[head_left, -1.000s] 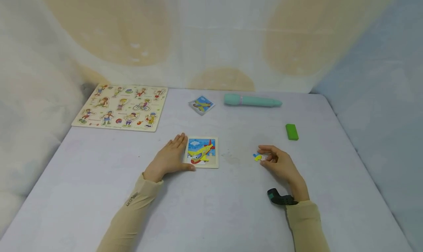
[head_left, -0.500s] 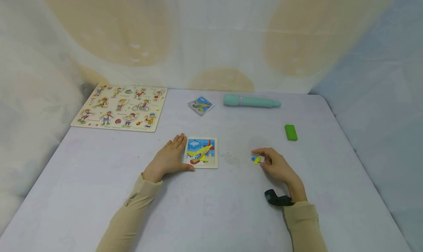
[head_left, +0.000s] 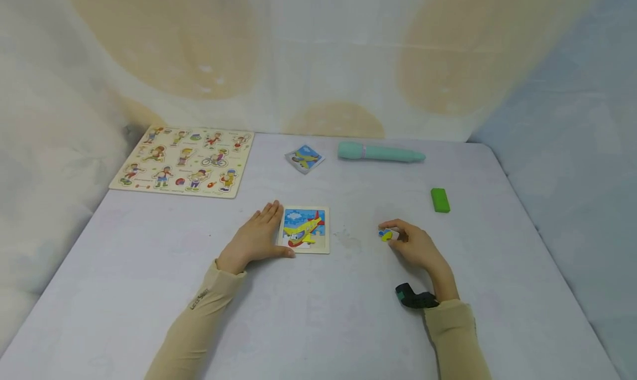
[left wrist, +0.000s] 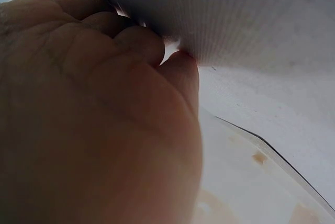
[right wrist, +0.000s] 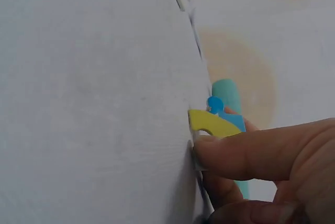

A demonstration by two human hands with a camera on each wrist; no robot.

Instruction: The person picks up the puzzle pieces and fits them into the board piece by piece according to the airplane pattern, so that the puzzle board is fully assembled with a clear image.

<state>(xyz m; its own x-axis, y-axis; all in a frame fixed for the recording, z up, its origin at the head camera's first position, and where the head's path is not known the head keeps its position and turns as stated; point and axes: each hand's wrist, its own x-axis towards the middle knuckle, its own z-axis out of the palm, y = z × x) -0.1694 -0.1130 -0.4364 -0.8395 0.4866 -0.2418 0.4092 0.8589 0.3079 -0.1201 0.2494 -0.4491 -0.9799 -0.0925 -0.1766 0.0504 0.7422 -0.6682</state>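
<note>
A small square jigsaw puzzle (head_left: 303,229) with a yellow airplane on blue sky lies flat in a pale frame at mid-table. A white patch shows at its lower edge. My left hand (head_left: 252,237) rests along its left side, fingers straight, thumb at the lower left corner. Right of the puzzle, my right hand (head_left: 415,246) pinches a jigsaw piece (head_left: 386,235) between thumb and fingers. In the right wrist view the piece (right wrist: 214,122) is yellow, blue and white with a round blue knob; the thumb covers part of it.
A pegboard of sports figures (head_left: 184,163) lies at the back left. Behind the puzzle is a small airplane picture (head_left: 305,159). A mint microphone-shaped toy (head_left: 380,152) lies at the back, and a green block (head_left: 440,200) sits beyond my right hand.
My right hand has shifted a little to the left, and the pinched jigsaw piece has turned slightly in its fingers. The left hand and the puzzle have stayed in place.
</note>
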